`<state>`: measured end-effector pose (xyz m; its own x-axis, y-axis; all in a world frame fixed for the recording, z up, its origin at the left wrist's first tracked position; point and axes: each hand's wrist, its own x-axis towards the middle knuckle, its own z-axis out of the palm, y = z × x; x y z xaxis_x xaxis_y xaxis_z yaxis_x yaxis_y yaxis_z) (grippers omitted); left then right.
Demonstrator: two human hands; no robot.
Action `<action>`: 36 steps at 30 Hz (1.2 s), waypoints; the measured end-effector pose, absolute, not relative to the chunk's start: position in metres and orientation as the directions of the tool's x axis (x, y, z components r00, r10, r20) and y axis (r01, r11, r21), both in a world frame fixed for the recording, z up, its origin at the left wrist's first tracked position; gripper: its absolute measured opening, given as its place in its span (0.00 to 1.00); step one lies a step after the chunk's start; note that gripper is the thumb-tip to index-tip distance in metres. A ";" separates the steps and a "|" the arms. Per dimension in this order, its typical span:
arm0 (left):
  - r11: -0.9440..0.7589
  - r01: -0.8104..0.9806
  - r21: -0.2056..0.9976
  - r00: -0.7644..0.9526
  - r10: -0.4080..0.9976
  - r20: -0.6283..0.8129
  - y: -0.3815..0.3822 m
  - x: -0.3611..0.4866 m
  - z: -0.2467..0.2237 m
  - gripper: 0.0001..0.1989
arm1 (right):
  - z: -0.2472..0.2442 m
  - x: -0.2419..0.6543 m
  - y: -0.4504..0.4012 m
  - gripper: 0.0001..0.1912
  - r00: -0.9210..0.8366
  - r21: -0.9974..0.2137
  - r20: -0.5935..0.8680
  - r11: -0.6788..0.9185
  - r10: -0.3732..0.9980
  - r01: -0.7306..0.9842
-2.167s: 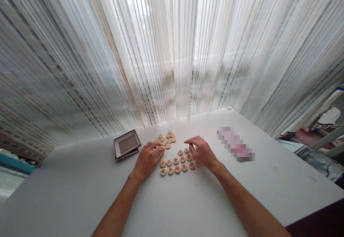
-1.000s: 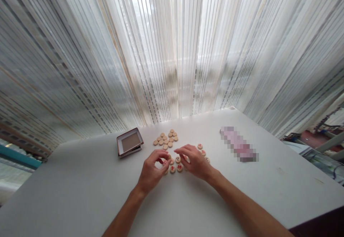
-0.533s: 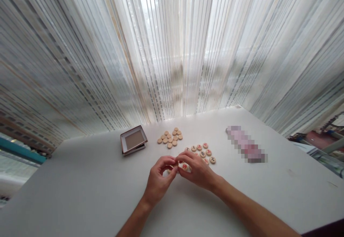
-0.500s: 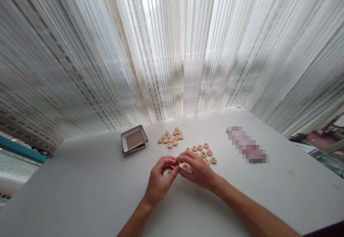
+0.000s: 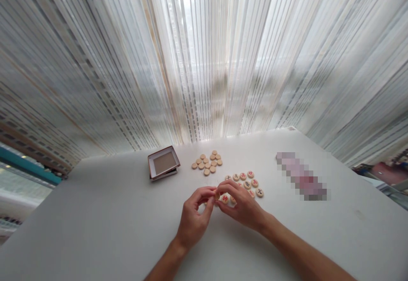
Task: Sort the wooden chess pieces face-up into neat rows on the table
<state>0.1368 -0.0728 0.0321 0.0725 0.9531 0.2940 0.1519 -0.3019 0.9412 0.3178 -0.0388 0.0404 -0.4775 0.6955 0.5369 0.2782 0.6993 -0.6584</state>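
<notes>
Fingertips of my left hand [image 5: 195, 213] and my right hand [image 5: 239, 204] meet over the table, pinching one round wooden xiangqi piece [image 5: 217, 196] between them. It is tipped on edge, so its marking does not show. Just beneath my right fingers lies a piece with a red character [image 5: 225, 198]. Beyond that hand, several face-up pieces stand in loose rows, among them a black-marked piece [image 5: 247, 184] and a red-marked piece [image 5: 250, 174]. My right hand hides part of these rows. Further back is a cluster of pieces [image 5: 205, 166] with blank sides up.
An open shallow box [image 5: 164, 164] sits on the white table [image 5: 121, 221] at the back left, stacked askew on another part. Toward the right lies a blurred pinkish object [image 5: 301, 177]. A striped sheer curtain [image 5: 204, 60] hangs along the table's far edge.
The view has shifted slightly, so everything sits a little further right. Both hands keep hold of the piece; it shows more plainly between the fingertips now.
</notes>
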 end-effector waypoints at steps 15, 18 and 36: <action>-0.347 0.127 0.929 0.077 0.938 0.339 -0.073 0.136 0.036 0.06 | 0.044 0.318 -0.040 0.10 -0.453 -0.649 0.565 0.710 0.690 0.272; -0.357 0.130 0.925 0.067 0.934 0.351 -0.072 0.136 0.035 0.06 | 0.043 0.318 -0.040 0.11 -0.460 -0.647 0.568 0.716 0.682 0.262; -0.344 0.103 0.933 0.055 0.939 0.340 -0.070 0.135 0.038 0.06 | 0.042 0.318 -0.040 0.10 -0.481 -0.648 0.569 0.724 0.667 0.236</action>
<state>0.1353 -0.0703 0.0381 0.0550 0.9388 0.3399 0.1033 -0.3440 0.9333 0.3184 -0.0400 0.0416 -0.4813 0.6666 0.5691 0.2361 0.7239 -0.6482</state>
